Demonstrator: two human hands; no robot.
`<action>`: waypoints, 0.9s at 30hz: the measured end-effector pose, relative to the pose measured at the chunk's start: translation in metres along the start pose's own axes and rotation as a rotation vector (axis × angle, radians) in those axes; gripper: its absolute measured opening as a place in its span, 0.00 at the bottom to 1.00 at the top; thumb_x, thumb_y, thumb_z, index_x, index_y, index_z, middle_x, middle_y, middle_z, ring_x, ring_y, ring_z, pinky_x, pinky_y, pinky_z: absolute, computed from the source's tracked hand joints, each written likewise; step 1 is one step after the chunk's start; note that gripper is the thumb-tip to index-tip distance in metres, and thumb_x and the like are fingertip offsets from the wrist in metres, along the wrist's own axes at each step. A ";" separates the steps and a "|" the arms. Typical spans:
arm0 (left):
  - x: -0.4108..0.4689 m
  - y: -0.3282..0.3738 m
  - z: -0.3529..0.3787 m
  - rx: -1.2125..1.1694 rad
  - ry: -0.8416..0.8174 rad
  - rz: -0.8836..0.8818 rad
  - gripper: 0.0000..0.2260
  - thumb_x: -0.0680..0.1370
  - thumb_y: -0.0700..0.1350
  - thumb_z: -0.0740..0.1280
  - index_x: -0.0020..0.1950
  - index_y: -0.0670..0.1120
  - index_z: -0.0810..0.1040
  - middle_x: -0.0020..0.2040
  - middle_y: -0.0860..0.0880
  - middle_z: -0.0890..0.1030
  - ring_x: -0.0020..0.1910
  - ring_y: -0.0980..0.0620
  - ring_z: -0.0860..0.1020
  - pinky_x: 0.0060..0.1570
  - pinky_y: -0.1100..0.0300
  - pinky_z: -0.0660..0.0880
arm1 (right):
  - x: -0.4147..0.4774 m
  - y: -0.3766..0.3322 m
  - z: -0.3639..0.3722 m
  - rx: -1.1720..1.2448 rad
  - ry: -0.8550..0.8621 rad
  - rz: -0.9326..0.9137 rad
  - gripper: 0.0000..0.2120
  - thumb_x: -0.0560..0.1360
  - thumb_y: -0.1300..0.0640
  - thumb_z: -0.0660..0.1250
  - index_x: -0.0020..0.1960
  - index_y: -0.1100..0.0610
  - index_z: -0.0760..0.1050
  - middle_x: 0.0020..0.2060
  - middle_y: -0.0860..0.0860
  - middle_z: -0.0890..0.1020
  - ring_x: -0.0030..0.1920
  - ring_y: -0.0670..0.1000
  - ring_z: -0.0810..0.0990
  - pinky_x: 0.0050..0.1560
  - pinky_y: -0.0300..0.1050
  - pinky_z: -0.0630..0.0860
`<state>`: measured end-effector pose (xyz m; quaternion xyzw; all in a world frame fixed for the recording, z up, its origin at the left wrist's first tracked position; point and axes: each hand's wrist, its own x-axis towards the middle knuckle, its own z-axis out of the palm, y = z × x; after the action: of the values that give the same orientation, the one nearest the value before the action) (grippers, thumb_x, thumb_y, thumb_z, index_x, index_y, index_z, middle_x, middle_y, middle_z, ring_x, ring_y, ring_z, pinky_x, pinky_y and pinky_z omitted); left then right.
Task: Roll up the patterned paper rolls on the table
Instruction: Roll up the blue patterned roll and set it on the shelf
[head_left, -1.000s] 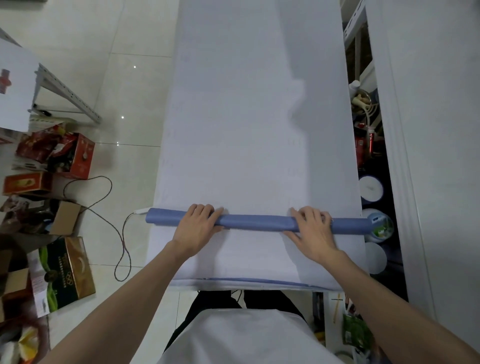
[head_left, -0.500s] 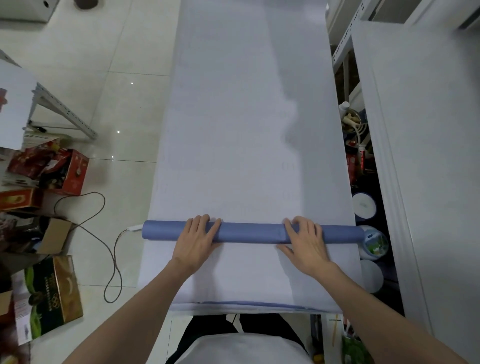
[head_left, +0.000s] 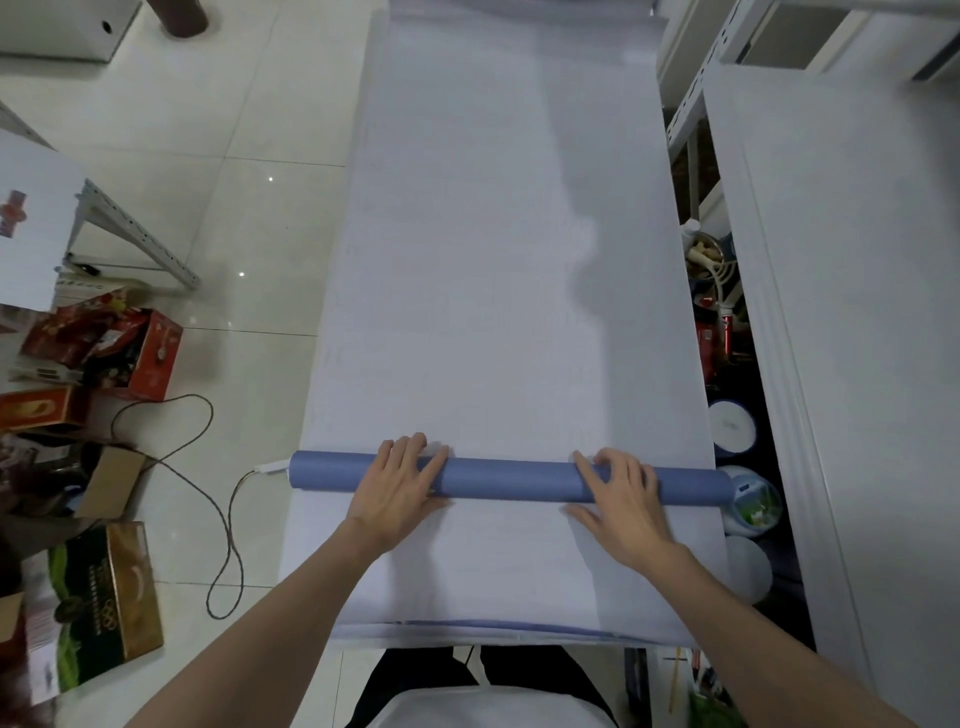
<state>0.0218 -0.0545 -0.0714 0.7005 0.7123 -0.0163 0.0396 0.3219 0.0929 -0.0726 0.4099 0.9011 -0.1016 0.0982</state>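
Both hands lie flat on a blue paper roll (head_left: 509, 480) that runs across the lower middle of the frame. The left hand (head_left: 400, 488) rests on the roll's left part with its fingers laid over the top and the thumb stretched along the near side. The right hand (head_left: 626, 501) rests on the right part, fingers spread over the roll, thumb on the paper just below it. Neither hand is wrapped round the roll; the fingers are loose and nearly straight, pressing down from above, and the two hands sit well apart.

From the roll a long pale sheet (head_left: 509, 249) stretches away to the top of the frame, and a shorter stretch of the same pale paper reaches from the roll down to the near edge. The sheet hides the tabletop under it. The roll's left end sticks out just past the sheet's left edge.

On the tiled floor (head_left: 249, 130) at the left, a thin brown cable (head_left: 224, 525) loops about, its white plug (head_left: 271, 467) ending just beside the roll's left end. Red boxes (head_left: 150, 358) and a green and gold box (head_left: 104, 603) sit along the left edge. At the right, a round white lid (head_left: 732, 425) lies between the sheet and a white cabinet (head_left: 857, 364).
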 end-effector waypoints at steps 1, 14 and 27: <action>0.000 0.000 -0.001 0.002 -0.003 0.001 0.27 0.72 0.59 0.73 0.64 0.44 0.78 0.51 0.42 0.79 0.46 0.42 0.77 0.51 0.48 0.77 | 0.001 0.001 -0.002 -0.007 0.005 -0.006 0.29 0.73 0.41 0.71 0.70 0.53 0.74 0.58 0.56 0.77 0.58 0.60 0.76 0.57 0.56 0.69; 0.006 -0.002 -0.001 -0.006 -0.003 0.014 0.25 0.80 0.61 0.52 0.55 0.42 0.78 0.43 0.46 0.77 0.39 0.45 0.74 0.47 0.51 0.74 | 0.000 0.005 0.005 0.036 0.060 0.080 0.27 0.73 0.40 0.71 0.67 0.52 0.75 0.55 0.54 0.76 0.56 0.58 0.75 0.55 0.56 0.68; -0.007 0.007 0.004 0.039 -0.034 -0.053 0.26 0.75 0.60 0.69 0.63 0.42 0.76 0.50 0.43 0.77 0.45 0.43 0.75 0.51 0.48 0.74 | -0.004 -0.003 0.006 -0.066 0.110 -0.029 0.34 0.69 0.39 0.74 0.68 0.57 0.75 0.56 0.57 0.78 0.55 0.60 0.78 0.53 0.57 0.73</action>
<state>0.0292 -0.0616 -0.0742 0.6818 0.7293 -0.0432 0.0377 0.3230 0.0868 -0.0773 0.3983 0.9139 -0.0505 0.0603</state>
